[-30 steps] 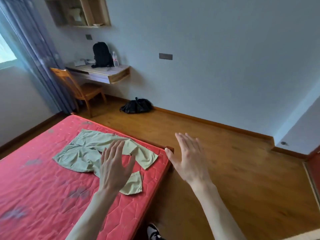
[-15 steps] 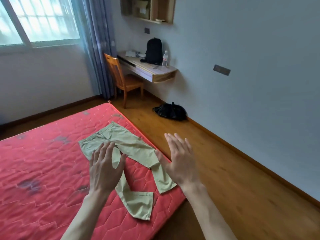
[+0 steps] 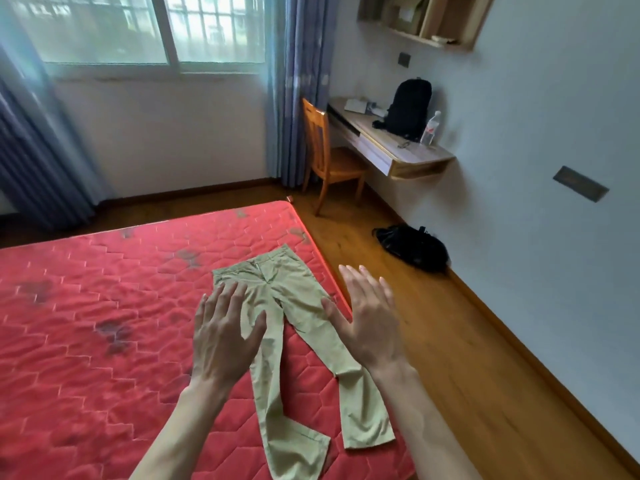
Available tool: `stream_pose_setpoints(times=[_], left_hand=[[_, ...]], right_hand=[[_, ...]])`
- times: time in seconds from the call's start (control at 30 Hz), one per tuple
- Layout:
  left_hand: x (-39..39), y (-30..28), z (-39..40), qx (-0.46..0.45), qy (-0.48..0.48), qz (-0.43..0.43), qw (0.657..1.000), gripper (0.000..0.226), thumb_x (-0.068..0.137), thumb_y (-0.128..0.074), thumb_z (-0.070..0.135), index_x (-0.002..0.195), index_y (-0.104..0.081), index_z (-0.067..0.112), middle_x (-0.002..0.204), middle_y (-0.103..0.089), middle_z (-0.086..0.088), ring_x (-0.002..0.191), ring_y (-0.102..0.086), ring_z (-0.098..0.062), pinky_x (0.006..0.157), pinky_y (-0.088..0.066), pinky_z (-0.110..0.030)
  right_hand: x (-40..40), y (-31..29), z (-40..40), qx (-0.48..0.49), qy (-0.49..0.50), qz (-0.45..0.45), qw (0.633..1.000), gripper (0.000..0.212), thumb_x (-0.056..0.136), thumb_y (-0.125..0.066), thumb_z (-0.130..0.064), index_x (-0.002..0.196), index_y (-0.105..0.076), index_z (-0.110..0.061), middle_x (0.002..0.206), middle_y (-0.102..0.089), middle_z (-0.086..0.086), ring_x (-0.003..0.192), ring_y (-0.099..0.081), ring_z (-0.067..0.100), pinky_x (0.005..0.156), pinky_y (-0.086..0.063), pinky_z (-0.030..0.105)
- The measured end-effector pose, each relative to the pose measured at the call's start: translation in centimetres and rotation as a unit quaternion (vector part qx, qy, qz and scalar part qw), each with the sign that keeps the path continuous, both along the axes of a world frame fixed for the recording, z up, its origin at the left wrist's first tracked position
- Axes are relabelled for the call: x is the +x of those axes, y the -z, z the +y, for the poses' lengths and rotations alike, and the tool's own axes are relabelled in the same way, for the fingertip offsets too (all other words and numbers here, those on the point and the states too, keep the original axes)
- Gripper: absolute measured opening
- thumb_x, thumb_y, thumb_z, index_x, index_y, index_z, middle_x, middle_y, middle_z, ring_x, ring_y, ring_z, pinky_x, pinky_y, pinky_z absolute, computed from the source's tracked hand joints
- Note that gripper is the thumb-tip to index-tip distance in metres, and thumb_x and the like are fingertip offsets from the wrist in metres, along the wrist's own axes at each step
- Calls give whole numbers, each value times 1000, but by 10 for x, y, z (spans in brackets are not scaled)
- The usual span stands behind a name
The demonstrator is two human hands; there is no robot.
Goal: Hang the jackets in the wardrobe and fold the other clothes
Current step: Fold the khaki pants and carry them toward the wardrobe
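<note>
A pair of light green trousers (image 3: 298, 327) lies flat on the red mattress (image 3: 86, 341), near its right edge, waistband away from me and both legs spread toward me. My left hand (image 3: 225, 334) is held out with straight fingers over the trousers' left hip and thigh. My right hand (image 3: 369, 320), fingers also straight, hovers over the mattress edge beside the right leg. Neither hand holds anything; whether they touch the cloth I cannot tell.
Wooden floor (image 3: 467, 358) runs along the bed's right side. A black bag (image 3: 412, 249) lies by the wall. A wooden chair (image 3: 329, 161) stands at a wall desk (image 3: 391, 147) bearing a black backpack (image 3: 408, 109) and a bottle (image 3: 430, 128). Window and curtains behind.
My view has swung left, bringing the window into sight. The trousers now lie lengthwise before me, and both hands have come in over and beside them, still open.
</note>
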State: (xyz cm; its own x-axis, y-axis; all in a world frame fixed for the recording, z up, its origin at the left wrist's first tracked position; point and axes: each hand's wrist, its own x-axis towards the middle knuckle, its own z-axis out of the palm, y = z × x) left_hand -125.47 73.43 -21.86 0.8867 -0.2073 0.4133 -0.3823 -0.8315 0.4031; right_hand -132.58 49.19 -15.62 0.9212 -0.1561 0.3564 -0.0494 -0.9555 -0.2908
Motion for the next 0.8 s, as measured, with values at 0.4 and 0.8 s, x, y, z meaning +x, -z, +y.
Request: stream_pose_setpoints(times=[0.4, 0.8], left_hand=[[80, 14, -59, 35, -118, 27, 992, 66, 97, -50, 56, 147, -54, 12, 150, -56, -8, 148, -41, -28, 123, -29, -53], [189, 53, -117, 63, -168, 71, 981, 65, 100, -49, 57, 149, -52, 14, 153, -53, -4, 150, -39, -22, 124, -29, -50]], right_hand=[[148, 30, -80, 36, -102, -2, 994, 70, 103, -36, -68, 156, -41, -22, 156, -51, 0, 150, -38, 17, 127, -22, 46], [289, 126, -149, 69, -119, 60, 989, 74, 101, -37, -67, 156, -42, -19, 157, -49, 3, 150, -39, 20, 125, -24, 47]])
